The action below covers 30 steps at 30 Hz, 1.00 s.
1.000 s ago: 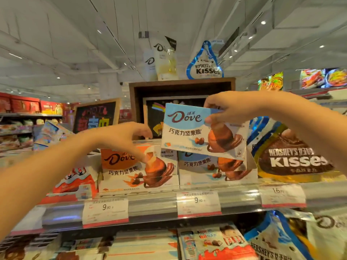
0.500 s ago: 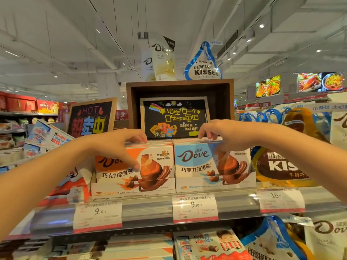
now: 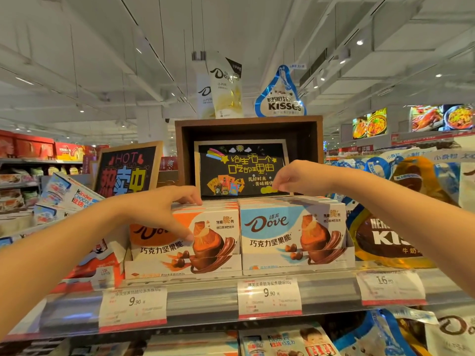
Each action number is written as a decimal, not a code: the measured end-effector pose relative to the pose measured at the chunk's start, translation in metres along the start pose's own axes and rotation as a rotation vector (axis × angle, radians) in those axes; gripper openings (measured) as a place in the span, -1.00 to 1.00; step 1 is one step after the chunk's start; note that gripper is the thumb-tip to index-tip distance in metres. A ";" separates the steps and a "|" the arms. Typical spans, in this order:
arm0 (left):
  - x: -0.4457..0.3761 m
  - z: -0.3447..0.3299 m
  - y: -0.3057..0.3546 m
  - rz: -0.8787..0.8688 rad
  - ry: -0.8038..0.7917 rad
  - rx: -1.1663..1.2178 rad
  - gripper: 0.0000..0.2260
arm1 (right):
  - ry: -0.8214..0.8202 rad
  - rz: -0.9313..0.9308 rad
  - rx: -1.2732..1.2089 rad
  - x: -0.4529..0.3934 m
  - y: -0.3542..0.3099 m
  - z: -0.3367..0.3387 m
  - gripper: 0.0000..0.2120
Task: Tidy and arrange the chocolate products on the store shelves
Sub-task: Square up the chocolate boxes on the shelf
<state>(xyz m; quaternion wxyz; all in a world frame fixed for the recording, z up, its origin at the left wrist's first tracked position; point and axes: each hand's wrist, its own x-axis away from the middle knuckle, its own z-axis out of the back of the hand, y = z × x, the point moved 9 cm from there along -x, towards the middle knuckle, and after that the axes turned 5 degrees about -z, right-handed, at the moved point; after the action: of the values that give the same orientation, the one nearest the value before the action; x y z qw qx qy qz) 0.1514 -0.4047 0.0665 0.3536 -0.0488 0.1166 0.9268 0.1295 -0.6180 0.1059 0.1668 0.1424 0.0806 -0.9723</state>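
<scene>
On the grey metal shelf edge point(image 3: 205, 299) with its white price tags, two rows of Dove boxes stand upright side by side, faces toward the camera, long axis running left to right, each row filed front to back. The light-blue and white cardboard Dove box point(image 3: 290, 232) fronts the right-hand row in a low white display tray point(image 3: 298, 265); the orange and white cardboard Dove box point(image 3: 205, 240) stands just left of it, touching.

The left hand point(image 3: 159, 211) rests on the orange box, fingertips on its top edge, thumb pressed to its front face. The right hand point(image 3: 295, 176) hovers above the back of the blue row, fingers loosely curled, holding nothing. Right of the blue box lies a brown and gold Hershey's Kisses bag point(image 3: 385, 237); behind it stands a dark wooden display crate point(image 3: 249, 122).
</scene>
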 end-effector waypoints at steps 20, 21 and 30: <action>0.001 -0.004 -0.004 -0.030 0.002 0.011 -0.49 | -0.437 -0.089 0.265 -0.024 0.008 -0.025 -0.74; 0.001 -0.004 -0.002 -0.040 0.012 0.002 -0.52 | -0.439 -0.095 0.299 -0.023 0.010 -0.027 -0.71; 0.021 0.020 0.004 -0.014 0.034 -0.259 -0.59 | -0.121 -0.082 0.133 -0.014 0.006 0.015 -0.80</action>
<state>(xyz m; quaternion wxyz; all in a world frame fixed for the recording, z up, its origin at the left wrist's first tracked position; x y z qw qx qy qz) 0.1327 -0.3889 0.0828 0.3487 -0.1107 0.0016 0.9307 0.1401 -0.6226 0.1238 0.1216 0.0905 0.0116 -0.9884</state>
